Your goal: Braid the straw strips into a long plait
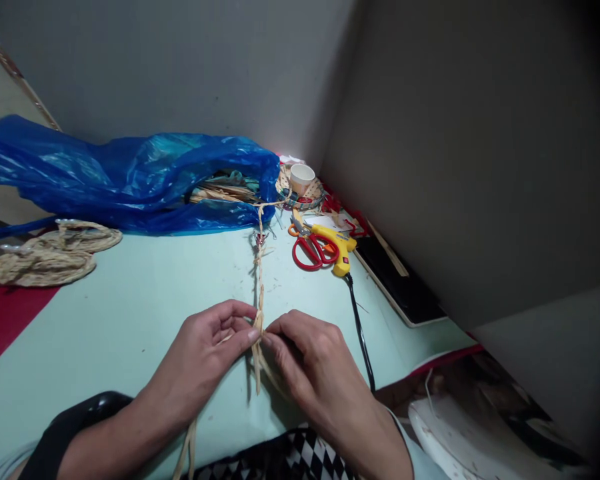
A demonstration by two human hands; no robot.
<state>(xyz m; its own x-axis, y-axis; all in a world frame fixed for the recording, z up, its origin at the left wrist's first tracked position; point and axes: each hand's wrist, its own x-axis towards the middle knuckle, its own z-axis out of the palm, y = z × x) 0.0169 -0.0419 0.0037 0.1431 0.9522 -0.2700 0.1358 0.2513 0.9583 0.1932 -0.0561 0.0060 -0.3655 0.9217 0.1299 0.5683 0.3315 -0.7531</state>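
Note:
My left hand [207,350] and my right hand [313,363] meet at the near middle of the pale green table [130,313]. Both pinch the near end of a thin braid of dry straw strands [259,280]. The braid runs away from me toward the blue plastic bag [130,177], where its far end is held by a small clip. Loose straw ends hang down below my fingers and trail past my left wrist.
Red-handled scissors [313,251] and a yellow glue gun [336,245] lie right of the braid, with the gun's black cord [360,327] running toward me. Woven straw mats [45,257] lie far left. A white cup [301,178] stands in the corner. A black tray [400,283] lines the right wall.

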